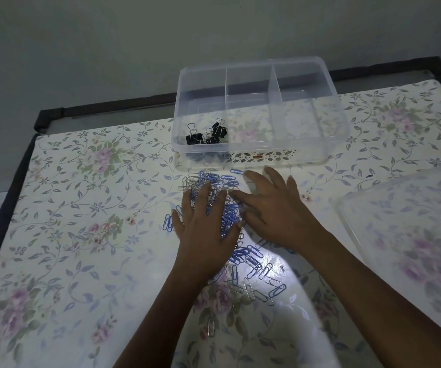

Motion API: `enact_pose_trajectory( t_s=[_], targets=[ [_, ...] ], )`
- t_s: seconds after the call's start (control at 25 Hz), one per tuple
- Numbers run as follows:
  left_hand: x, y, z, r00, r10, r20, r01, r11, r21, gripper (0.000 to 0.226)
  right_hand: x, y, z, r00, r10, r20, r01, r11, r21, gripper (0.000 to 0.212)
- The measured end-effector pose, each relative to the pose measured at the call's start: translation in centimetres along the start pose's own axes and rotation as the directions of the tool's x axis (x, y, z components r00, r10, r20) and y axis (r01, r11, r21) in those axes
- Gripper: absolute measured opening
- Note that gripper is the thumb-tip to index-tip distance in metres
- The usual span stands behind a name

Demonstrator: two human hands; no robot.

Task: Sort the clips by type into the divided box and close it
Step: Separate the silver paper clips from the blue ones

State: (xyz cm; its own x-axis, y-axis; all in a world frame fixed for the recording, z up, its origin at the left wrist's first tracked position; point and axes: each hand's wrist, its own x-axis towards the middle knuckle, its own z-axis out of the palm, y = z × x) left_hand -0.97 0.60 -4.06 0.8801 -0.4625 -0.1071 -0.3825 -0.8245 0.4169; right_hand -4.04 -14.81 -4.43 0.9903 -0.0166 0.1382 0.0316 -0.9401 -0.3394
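Note:
A clear plastic divided box (320, 144) stands open at the back of the table, with three compartments. Several black binder clips (208, 134) lie in its left compartment; the other two look empty. A heap of blue and silver paper clips (251, 264) is spread on the flowered tablecloth in front of the box. My left hand (206, 229) lies flat on the heap with fingers spread. My right hand (275, 205) rests beside it, fingers straight, touching the clips at the heap's right edge.
The box's clear lid (410, 235) lies flat at the right edge of the table. A dark table frame (49, 118) runs along the back and left sides. A grey wall stands behind. One silver clip (211, 325) lies apart near the front.

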Motion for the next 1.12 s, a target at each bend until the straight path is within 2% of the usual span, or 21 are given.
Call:
enact_pose_trajectory(
  t_s=[0.08, 0.16, 0.24, 0.32, 0.48, 0.68, 0.84, 1.0, 1.12],
  targets=[
    [0.0, -0.2, 0.0, 1.0, 0.011, -0.015, -0.012, 1.0, -0.007, 0.067, 0.1, 0.4, -0.5, 0.998, 0.039, -0.048, -0.039, 0.999, 0.008, 0.036],
    [0.0, -0.2, 0.0, 0.998, 0.035, -0.061, -0.038, 0.998, -0.048, 0.061, 0.3, 0.9, -1.0, 0.985, 0.02, -0.17, -0.022, 1.0, -0.013, 0.039],
    [0.2, -0.2, 0.2, 0.987, 0.077, -0.144, -0.09, 0.992, -0.087, 0.054, 0.6, 1.2, -1.3, 0.974, -0.02, -0.227, 0.026, 0.999, 0.024, 0.037],
    [0.2, -0.3, 0.3, 0.977, 0.099, -0.19, -0.115, 0.991, -0.072, 0.058, 0.5, 1.0, -0.9, 0.978, -0.048, -0.204, 0.055, 0.998, 0.029, 0.039],
    [-0.2, -0.3, 0.5, 0.997, 0.036, -0.074, -0.033, 0.998, 0.052, 0.075, 0.0, 0.5, 0.0, 0.989, -0.022, -0.148, 0.014, 0.998, -0.055, 0.04],
    [-0.1, -0.3, 0.2, 0.989, -0.014, -0.146, 0.018, 1.0, 0.025, 0.069, 0.2, 0.8, -0.7, 0.975, 0.009, -0.221, -0.01, 1.0, -0.003, 0.043],
    [0.0, 0.1, 0.1, 0.984, -0.023, -0.179, 0.015, 0.999, -0.047, 0.063, 0.6, 0.9, -1.2, 0.961, -0.018, -0.276, 0.034, 0.998, 0.054, 0.035],
    [-0.2, -0.1, 0.6, 0.993, 0.052, -0.11, -0.051, 0.999, 0.016, 0.067, 0.2, 0.7, -0.3, 0.979, -0.061, -0.195, 0.066, 0.998, 0.016, 0.038],
    [0.0, -0.1, 0.6, 0.988, 0.037, -0.151, -0.041, 0.999, -0.022, 0.067, 0.1, 0.9, -0.2, 0.984, -0.013, -0.177, 0.007, 1.0, -0.031, 0.033]
  ],
)
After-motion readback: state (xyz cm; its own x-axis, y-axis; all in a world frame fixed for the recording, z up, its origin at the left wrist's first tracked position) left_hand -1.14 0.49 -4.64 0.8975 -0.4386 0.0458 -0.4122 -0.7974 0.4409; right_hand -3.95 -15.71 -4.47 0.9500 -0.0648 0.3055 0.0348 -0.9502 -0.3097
